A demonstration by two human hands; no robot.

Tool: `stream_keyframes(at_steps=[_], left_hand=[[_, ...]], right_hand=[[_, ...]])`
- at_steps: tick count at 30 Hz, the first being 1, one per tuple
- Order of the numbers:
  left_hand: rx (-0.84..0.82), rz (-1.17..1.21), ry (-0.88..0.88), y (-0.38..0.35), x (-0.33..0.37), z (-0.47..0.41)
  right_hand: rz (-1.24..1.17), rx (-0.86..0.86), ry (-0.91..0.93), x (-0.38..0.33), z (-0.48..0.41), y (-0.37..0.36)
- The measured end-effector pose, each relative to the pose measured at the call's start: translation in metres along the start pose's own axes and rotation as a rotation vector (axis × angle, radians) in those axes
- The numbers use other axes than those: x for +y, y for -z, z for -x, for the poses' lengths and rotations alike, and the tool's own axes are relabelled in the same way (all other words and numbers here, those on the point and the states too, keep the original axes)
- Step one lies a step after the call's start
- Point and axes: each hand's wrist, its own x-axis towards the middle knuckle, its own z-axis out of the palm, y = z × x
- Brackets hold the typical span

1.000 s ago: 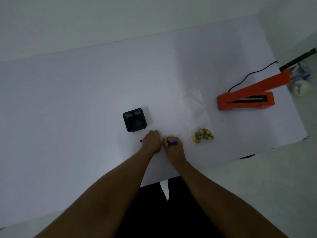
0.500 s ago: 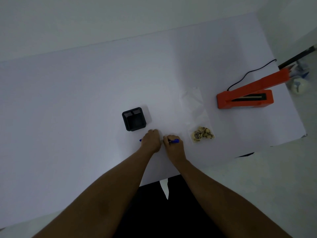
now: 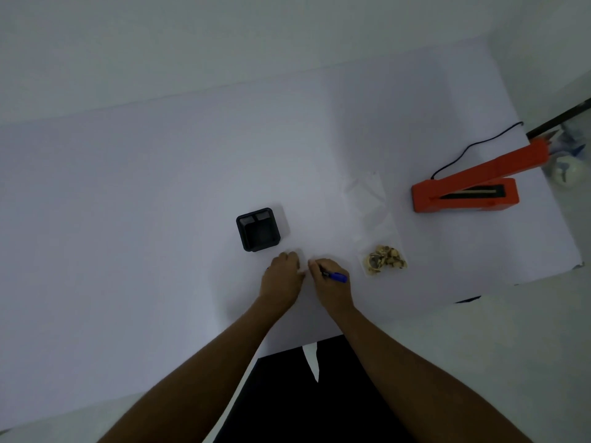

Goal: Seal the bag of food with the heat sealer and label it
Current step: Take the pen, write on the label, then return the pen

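Note:
A clear bag [image 3: 367, 203] lies flat on the white table [image 3: 160, 187], with a small heap of tan food [image 3: 385, 261] at its near end. To its right sits the orange heat sealer [image 3: 463, 195] with its arm raised. My right hand [image 3: 331, 284] grips a blue pen [image 3: 336, 276], tip pointing left toward a small white label [image 3: 300, 255]. My left hand [image 3: 283, 274], fingers curled, presses down on that label and covers most of it. Both hands are left of the bag and apart from it.
A black square holder [image 3: 258, 229] stands just beyond my left hand. The sealer's black cord [image 3: 463, 151] runs toward the table's far right corner. The table's near edge [image 3: 415, 311] is close behind my wrists. Some small objects [image 3: 567, 169] lie off the table's right side.
My hands stay at the same spot on the label. The pen's blue end now points more to the right, and the blue tip that showed left of my left hand is almost hidden.

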Motion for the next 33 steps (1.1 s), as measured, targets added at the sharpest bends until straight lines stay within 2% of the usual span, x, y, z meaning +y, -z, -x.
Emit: stream_keyframes(at_steps=[2,4,6,11,15,17,19,23,28,33], left_hand=[[0.137,0.008,0.041,0.003,-0.009,0.015],[0.191,-0.004,0.133,0.006,-0.022,0.023],[0.175,0.000,0.208,0.006,-0.032,0.023],[0.171,0.077,0.190,0.011,-0.044,0.016],[0.220,0.453,0.184,0.035,-0.038,0.027],[0.201,0.621,0.157,0.056,-0.031,0.038],[0.190,0.769,0.139,0.082,-0.022,0.052],[0.199,0.983,0.097,0.135,0.001,0.084],[0.192,1.094,0.049,0.181,0.023,0.107],[0.196,1.132,-0.011,0.213,0.032,0.113]], right_hand=[[-0.008,0.013,-0.001,-0.006,0.001,0.003],[-0.041,0.024,-0.005,-0.010,0.003,0.003],[-0.057,0.032,0.004,-0.015,0.005,0.003],[-0.144,-0.015,-0.042,-0.039,0.012,0.005],[-0.325,-0.078,-0.319,-0.064,0.013,0.017],[-0.411,-0.099,-0.382,-0.084,0.012,0.026],[-0.463,-0.087,-0.352,-0.105,0.014,0.034],[-0.508,-0.002,-0.177,-0.155,0.024,0.044],[-0.520,0.028,0.073,-0.207,0.034,0.050],[-0.512,0.035,0.184,-0.235,0.035,0.050]])
